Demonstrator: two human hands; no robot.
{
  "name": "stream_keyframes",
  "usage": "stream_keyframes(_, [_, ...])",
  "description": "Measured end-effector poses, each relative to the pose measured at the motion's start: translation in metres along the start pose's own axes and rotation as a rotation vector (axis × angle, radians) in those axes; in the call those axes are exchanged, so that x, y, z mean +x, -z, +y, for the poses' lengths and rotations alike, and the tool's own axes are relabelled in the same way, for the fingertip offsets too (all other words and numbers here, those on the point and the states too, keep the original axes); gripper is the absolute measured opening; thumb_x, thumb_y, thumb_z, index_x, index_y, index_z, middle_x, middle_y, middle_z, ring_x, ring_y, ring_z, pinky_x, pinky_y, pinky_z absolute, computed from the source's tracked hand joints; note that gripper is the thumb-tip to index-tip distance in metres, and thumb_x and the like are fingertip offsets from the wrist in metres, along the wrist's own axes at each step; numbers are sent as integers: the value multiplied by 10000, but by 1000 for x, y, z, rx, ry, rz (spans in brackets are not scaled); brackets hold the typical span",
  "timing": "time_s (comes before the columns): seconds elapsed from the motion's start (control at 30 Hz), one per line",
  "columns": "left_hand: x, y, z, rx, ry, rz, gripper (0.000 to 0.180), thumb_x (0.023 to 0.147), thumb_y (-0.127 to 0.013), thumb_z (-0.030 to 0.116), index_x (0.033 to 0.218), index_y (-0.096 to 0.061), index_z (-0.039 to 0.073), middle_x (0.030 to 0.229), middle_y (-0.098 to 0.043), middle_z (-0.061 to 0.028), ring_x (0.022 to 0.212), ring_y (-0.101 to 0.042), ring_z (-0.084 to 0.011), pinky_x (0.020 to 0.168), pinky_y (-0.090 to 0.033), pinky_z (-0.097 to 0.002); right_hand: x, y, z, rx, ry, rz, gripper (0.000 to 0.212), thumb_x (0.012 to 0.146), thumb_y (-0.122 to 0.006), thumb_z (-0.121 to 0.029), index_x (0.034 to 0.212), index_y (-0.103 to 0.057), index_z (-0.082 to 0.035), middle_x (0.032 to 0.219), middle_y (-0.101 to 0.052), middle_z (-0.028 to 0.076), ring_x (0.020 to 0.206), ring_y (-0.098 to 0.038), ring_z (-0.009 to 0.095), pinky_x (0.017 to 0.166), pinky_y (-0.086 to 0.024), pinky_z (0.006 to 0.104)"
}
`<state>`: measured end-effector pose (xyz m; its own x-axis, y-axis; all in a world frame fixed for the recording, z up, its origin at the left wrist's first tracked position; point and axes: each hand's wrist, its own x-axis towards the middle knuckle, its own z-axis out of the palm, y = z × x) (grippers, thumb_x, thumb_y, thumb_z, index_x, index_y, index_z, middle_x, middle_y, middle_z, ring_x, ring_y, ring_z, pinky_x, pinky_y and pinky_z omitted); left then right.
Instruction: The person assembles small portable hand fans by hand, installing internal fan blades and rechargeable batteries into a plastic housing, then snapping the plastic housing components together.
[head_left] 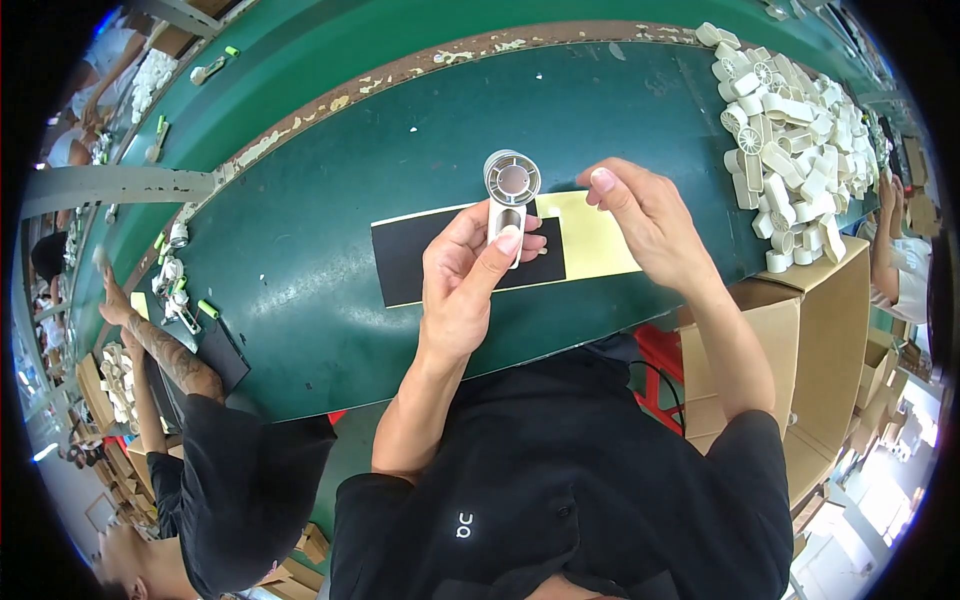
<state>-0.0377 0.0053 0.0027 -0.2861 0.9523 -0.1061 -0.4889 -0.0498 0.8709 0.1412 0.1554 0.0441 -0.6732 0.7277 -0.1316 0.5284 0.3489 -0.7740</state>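
My left hand [460, 290] is closed around the handle of a white plastic fan housing [512, 180]. Its round head, with a spoked ring inside, points away from me, and my thumb presses on the hollow handle. Beneath that hand a black sheet [408, 262] lies on the green table, with a pale yellow sheet [598, 245] showing at its right. My right hand [650, 225] hovers over the yellow sheet's far right edge, apart from the housing. Its thumb and fingertips are drawn together; anything between them is too small or hidden to make out.
A heap of white plastic housings [785, 140] covers the table's right end, above an open cardboard box [825, 350]. A red stool [660, 375] stands under the edge. At the left, a co-worker's tattooed forearm [175, 355] reaches over small parts. A metal post [120, 187] crosses behind.
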Motion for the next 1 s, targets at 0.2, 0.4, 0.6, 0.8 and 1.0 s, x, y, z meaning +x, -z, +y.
stream_keyframes(0.2, [1,-3,-4,-37,28,8,382,1045,-637,147,1351,-574,-72,1192,-711,-154,1021,-715,-191,939,-568,-338,-6,-9,-7,3,101,23,633,887,-804,-290,1406,-558,-25,1189,-661,156,1077,-641,273,935,-514,385])
stream_keyframes(0.4, [2,-10,-5,-43,53,-48,378,1047,-629,120,1365,-552,-70,1224,-695,-142,1061,-703,-180,944,-564,-328,-1,-30,-18,-6,426,10,1277,645,-966,-252,1644,-198,-49,1550,-435,232,1405,-487,399,1147,-434,486])
stream_keyframes(0.6, [2,-10,2,-104,74,-23,437,1014,-665,62,1400,-519,-83,1266,-675,-172,1100,-705,-214,990,-578,-364,-4,-20,-13,-27,344,-40,1263,660,-959,-271,1644,-201,-47,1576,-390,237,1434,-442,412,1152,-427,496])
stream_keyframes(0.8, [22,18,7,-22,45,37,449,999,-686,85,1388,-534,-81,1265,-679,-187,1083,-715,-236,980,-589,-382,-8,-6,5,-238,331,-119,1025,736,-903,-278,1563,-359,-10,1496,-428,279,1389,-443,459,1130,-437,489])
stream_keyframes(1.0, [154,112,38,478,-240,285,291,965,-722,121,1177,-667,-70,952,-702,-38,856,-645,-96,768,-525,-274,-22,-8,27,-532,292,-123,947,787,-865,-357,1521,-406,28,1520,-396,321,1415,-407,491,1167,-375,540])
